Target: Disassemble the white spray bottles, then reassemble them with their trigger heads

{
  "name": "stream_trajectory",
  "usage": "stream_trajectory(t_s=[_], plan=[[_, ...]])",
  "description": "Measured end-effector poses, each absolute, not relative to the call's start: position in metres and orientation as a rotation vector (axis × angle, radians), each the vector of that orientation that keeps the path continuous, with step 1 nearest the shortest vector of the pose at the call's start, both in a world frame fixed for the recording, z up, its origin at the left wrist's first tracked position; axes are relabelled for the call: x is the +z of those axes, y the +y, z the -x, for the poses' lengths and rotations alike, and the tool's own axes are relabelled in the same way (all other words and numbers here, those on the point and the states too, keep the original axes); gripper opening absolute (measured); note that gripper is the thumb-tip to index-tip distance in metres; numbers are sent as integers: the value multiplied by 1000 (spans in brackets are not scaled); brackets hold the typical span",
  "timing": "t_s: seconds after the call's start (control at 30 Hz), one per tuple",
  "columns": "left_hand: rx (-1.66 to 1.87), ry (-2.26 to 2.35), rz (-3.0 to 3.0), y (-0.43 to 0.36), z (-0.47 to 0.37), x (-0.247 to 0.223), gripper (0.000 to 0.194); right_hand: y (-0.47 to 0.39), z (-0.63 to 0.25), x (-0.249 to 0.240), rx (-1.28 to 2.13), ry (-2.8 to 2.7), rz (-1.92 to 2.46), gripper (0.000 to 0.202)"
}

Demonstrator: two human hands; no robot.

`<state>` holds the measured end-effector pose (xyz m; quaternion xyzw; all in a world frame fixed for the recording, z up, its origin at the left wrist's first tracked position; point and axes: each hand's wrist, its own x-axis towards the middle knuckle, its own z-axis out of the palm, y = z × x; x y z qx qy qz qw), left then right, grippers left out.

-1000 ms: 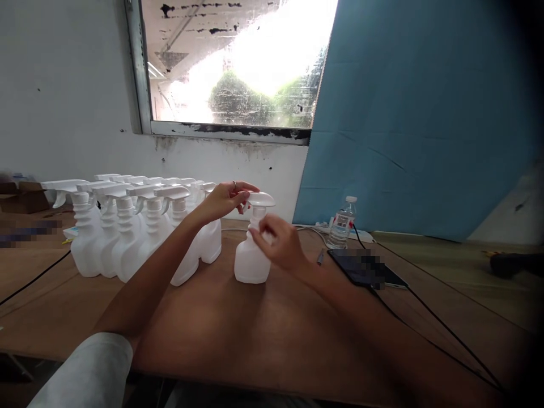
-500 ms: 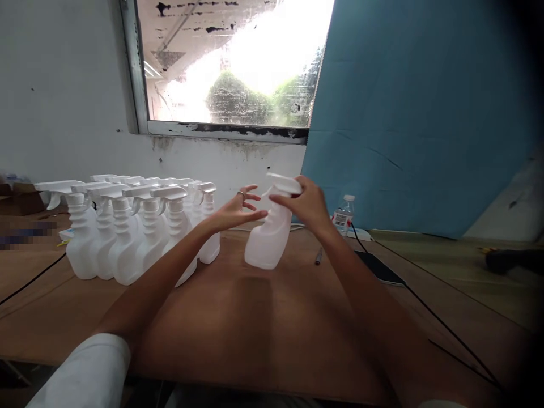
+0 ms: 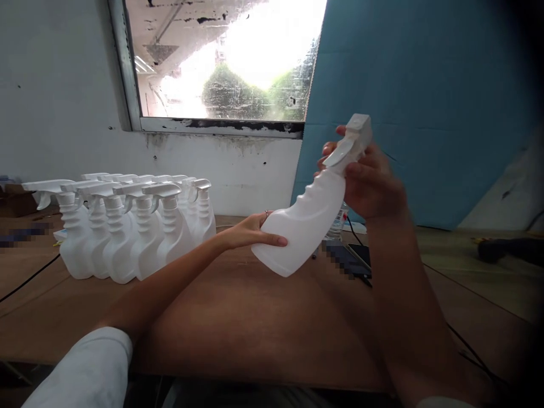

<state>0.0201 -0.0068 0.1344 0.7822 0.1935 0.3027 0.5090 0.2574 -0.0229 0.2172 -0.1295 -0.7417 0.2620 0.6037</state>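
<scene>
A white spray bottle (image 3: 306, 218) is held up off the table, tilted so that its trigger head points to the upper right. My left hand (image 3: 255, 231) grips the bottle's base, its thumb lying across the near side and the other fingers hidden behind. Around the neck, just under the trigger head, my right hand (image 3: 374, 181) is closed, with some fingertips showing beyond the trigger. To the left, several matching white spray bottles (image 3: 117, 243) stand upright in close rows.
Behind the held bottle, a clear plastic bottle (image 3: 335, 226) and a dark phone-like device (image 3: 359, 256) lie partly hidden on the wooden table (image 3: 238, 328). A black cable (image 3: 32, 279) runs at the left. A cardboard box (image 3: 17, 201) stands far left; a blue sheet (image 3: 408, 85) hangs behind.
The spray bottle has been raised and tipped, its head swinging up to the right. My left hand has closed on its base, and my right hand has moved up and right with the neck.
</scene>
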Motion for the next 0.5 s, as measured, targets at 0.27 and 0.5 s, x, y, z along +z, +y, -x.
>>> stream_trajectory(t_s=[0.27,0.5], plan=[[757,408,-1757,3,-23,127,60,-13,-250,214,549,-1738,482,37],[829,276,-1515,55,-45,114,70,-10,-256,215,511,-1700,463,32]])
